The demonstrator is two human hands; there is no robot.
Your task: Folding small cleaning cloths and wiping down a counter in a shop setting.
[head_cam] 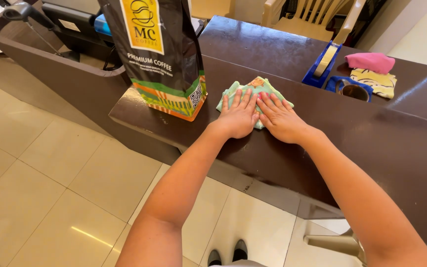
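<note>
Hands press flat on a folded green cloth (254, 95) lying on the dark brown table (362, 133): the left hand (238, 116) and right hand (281, 118) lie side by side, fingers spread and released, grasping nothing, palms partly on the cloth and partly on the bare top. Just left of the left hand stands a tall dark coffee bag (161, 54), near the table's edge. A wide sideways sweep from here would likely nudge that bag and tip it off. Beyond the right hand, well apart, sit a blue tape dispenser (322, 64) and a pink cloth (370, 62).
</note>
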